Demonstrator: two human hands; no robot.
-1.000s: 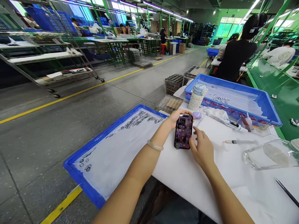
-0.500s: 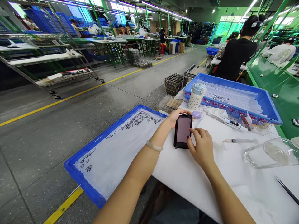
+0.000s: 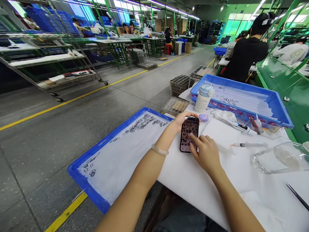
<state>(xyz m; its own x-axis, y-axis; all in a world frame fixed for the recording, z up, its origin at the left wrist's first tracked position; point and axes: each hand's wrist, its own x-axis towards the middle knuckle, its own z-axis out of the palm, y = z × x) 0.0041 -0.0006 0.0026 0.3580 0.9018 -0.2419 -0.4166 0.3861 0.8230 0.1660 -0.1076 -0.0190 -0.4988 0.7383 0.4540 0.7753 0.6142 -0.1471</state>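
A dark smartphone (image 3: 185, 140) is gripped at its upper end by my left hand (image 3: 181, 120), its fingers curled around the top edge. Its lit screen displays a grid of small pictures. My right hand (image 3: 207, 151) hovers at the phone's right side, index finger and thumb extended over the screen and the other fingers loosely bent, holding nothing. Whether a fingertip touches the glass I cannot tell. Just beyond the phone lies a small purple object (image 3: 204, 118), near a dotted bottle (image 3: 203, 98) with a light blue lid.
Left of the table, a blue tray (image 3: 96, 196) carries black rings on white sheeting. A larger blue bin (image 3: 281, 109) stands behind the bottle. A syringe (image 3: 249, 145), a clear glass vessel (image 3: 280, 158) and black tweezers (image 3: 298, 195) lie rightward. A person (image 3: 246, 58) sits ahead.
The phone's screen has gone from a plain pinkish display to a picture grid. My right index finger has shifted left, farther over the screen. My left hand keeps its hold.
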